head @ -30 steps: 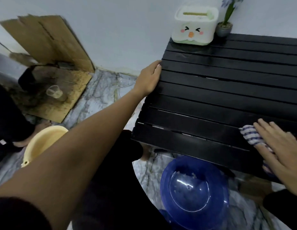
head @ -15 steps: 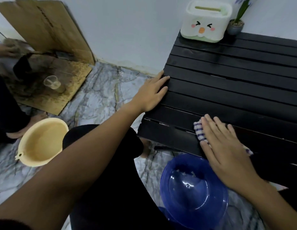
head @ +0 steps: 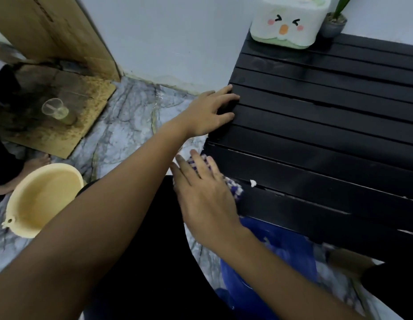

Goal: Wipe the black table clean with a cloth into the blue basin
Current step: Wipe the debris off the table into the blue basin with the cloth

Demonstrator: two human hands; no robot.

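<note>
At the near left corner of the black counter [head: 327, 139], the right grip [head: 201, 192] presses the striped cloth [head: 236, 190], fingers straight (a white crumb [head: 253, 183] lies just beside). The left grip [head: 210, 113] rests flat on the left edge; the blue basin [head: 284, 248] sits below.

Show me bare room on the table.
Bare: the middle slats of the table, between tissue box and pot behind and the white scrap in front. Crowded: the left edge, with left hand, right hand and cloth.
</note>
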